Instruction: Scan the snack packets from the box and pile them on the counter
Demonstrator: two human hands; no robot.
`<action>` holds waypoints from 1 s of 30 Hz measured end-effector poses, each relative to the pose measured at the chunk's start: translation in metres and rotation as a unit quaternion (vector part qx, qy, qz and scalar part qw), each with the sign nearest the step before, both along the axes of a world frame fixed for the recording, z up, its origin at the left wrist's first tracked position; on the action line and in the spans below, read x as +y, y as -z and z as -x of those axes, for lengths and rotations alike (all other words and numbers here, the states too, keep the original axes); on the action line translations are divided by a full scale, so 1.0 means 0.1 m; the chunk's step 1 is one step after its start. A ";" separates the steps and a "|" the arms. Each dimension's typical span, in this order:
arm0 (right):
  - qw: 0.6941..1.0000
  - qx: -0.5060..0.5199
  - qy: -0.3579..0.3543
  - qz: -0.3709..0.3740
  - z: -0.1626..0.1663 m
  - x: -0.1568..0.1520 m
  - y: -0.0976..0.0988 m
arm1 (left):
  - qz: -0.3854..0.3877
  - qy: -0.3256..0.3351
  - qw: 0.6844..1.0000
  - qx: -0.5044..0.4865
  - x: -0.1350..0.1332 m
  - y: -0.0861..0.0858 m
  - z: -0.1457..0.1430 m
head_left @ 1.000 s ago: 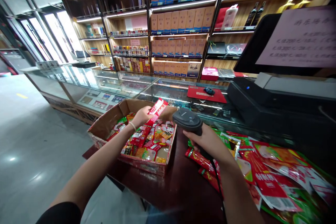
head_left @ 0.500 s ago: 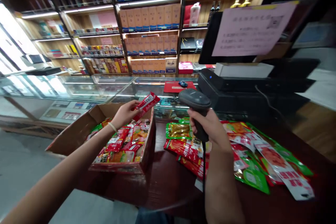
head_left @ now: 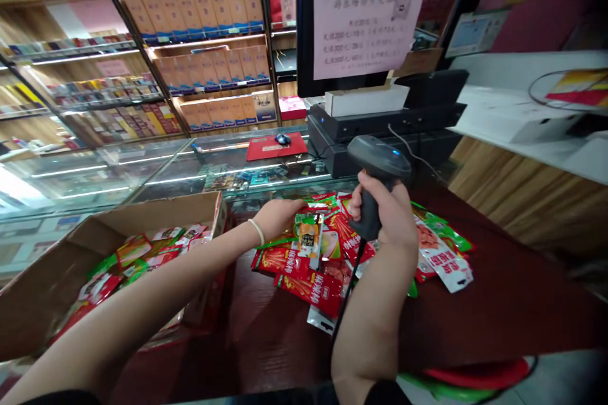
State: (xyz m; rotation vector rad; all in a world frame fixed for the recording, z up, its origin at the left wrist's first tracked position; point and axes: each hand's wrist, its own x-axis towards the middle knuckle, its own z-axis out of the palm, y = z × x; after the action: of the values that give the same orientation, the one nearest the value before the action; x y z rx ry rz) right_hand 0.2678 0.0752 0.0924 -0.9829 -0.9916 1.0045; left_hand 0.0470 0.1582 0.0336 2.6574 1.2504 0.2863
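My right hand (head_left: 387, 209) grips the handle of a dark barcode scanner (head_left: 377, 158), whose small blue light is lit; its cable (head_left: 349, 291) hangs along my forearm. My left hand (head_left: 280, 221) is over the pile of snack packets, its fingers pinched at the edge of a red snack packet (head_left: 317, 207); most of these fingers are hidden. Just below the left hand lie an orange-and-white packet (head_left: 310, 237) and several red packets (head_left: 311, 291). Left of the pile, an open cardboard box (head_left: 156, 212) contains more packets (head_left: 135, 250), partly covered by my left forearm.
Behind the dark red table (head_left: 479, 323) runs a glass display counter (head_left: 156, 177) bearing a red mat (head_left: 277, 147) with a mouse. A monitor with a pink notice (head_left: 365, 25) stands at the back. White-and-red packets (head_left: 444, 256) lie right of my forearm. Shelves of boxes (head_left: 199, 9) line the wall.
My left hand has gone from above the cardboard box, where it held up a red packet, to the snack pile on the right. The view has turned right. The scanner stays in my right hand.
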 end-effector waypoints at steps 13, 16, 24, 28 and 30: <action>1.000 -0.012 -0.017 0.001 -0.02 -0.01 0.00 | 0.074 0.095 0.992 -0.038 0.06 0.06 -0.03; 0.999 0.000 -0.037 -0.013 0.12 -0.02 -0.07 | 0.062 0.035 0.995 -0.069 0.01 -0.20 0.27; 0.987 -0.020 -0.160 0.021 0.77 -0.02 -0.20 | 0.027 -0.146 0.971 -0.185 -0.40 -0.57 1.63; 0.971 -0.029 -0.235 0.030 1.16 -0.02 -0.18 | 0.010 -0.230 0.957 -0.178 -0.63 -0.42 2.37; 0.963 -0.038 -0.264 0.026 1.35 -0.03 -0.16 | 0.005 -0.274 0.947 -0.165 -0.75 -0.33 2.68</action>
State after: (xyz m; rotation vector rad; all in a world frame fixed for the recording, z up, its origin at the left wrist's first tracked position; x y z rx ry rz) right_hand 0.1326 0.0720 0.1079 -0.8170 -1.3365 1.4451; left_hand -0.2212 0.0832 0.0664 2.0736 1.8226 0.7624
